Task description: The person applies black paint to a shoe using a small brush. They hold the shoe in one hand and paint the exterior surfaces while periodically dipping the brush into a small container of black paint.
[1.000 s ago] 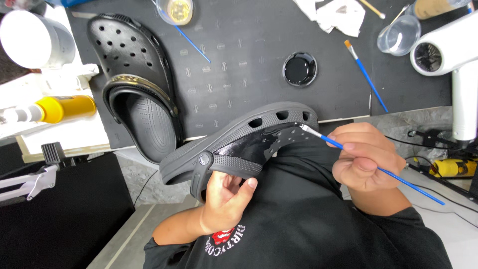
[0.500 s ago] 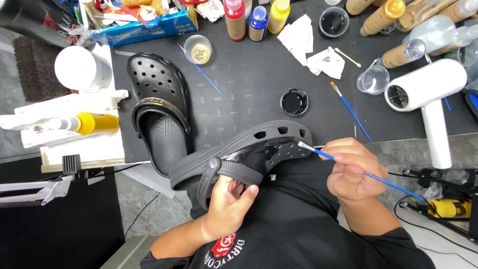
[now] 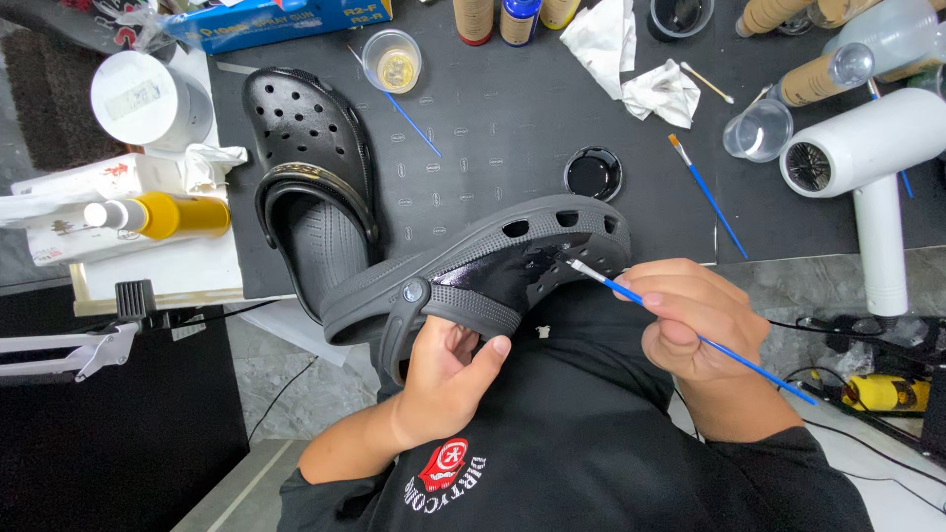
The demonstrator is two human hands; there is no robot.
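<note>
Left hand (image 3: 448, 379) grips the heel strap and back edge of a dark grey perforated foam clog (image 3: 483, 271), holding it on its side over the lap, just off the near edge of the black mat surface (image 3: 512, 128). Right hand (image 3: 695, 320) pinches a thin blue-handled paintbrush (image 3: 690, 330) pencil-style, white bristle tip touching the clog's upper, where a glossy wet black patch shows beside the vent holes. Doing this well likely means a steady left grip, light short strokes, keeping paint out of the holes and off the strap rivet. Farther out on the surface: a second black foam clog (image 3: 310, 177) lying sole-down, just left of the held one; a small round black paint dish (image 3: 593, 173) near the toe; a spare blue brush (image 3: 709, 197); a clear plastic cup with yellowish liquid (image 3: 392, 61); crumpled white tissues (image 3: 641, 69); a white hair dryer (image 3: 867, 167) at right. A yellow-bodied bottle (image 3: 163, 217) lies at left, off the mat.
</note>
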